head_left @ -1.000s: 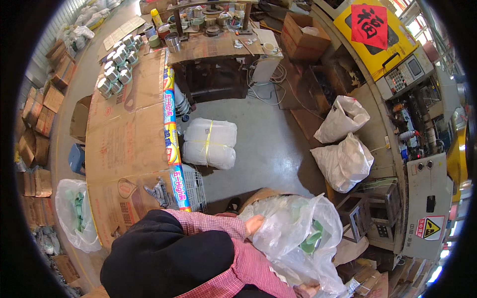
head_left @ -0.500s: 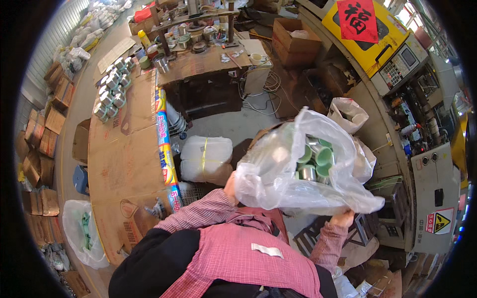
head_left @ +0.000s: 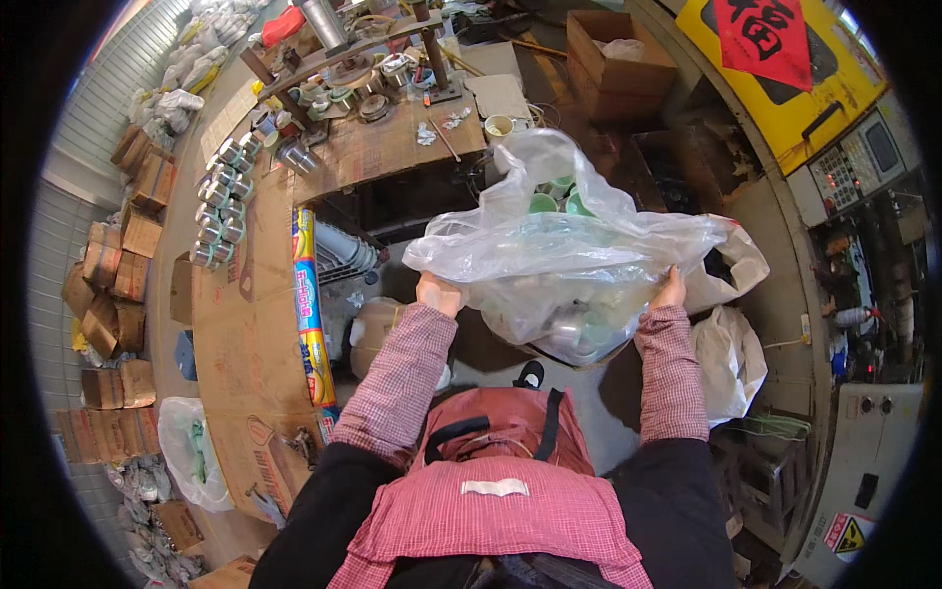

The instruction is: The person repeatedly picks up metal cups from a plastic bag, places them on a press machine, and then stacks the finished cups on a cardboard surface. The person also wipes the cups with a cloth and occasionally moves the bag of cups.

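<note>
A large translucent plastic bag (head_left: 549, 260) spreads out in front of me, its near edge pulled wide between both hands. My left hand (head_left: 441, 293) is closed on the bag's left part. My right hand (head_left: 670, 292) pinches its right part. Through the top opening show several green cups (head_left: 543, 203). More cups, some with shiny metal sides, show dimly through the plastic lower down. The bottom of the bag is partly hidden by its folds, so I cannot tell what it rests on.
To the left, a cardboard-covered table (head_left: 245, 344) carries rows of metal cups (head_left: 224, 196). A worn workbench (head_left: 383, 133) with a press frame stands ahead. A white sack (head_left: 728, 358) sits at right beside a machine (head_left: 863, 442). A cardboard box (head_left: 618, 69) is at the back.
The bag has been turned and its near edge drawn up and stretched, covering most of the cups. Both arms now reach further forward, and my view has shifted.
</note>
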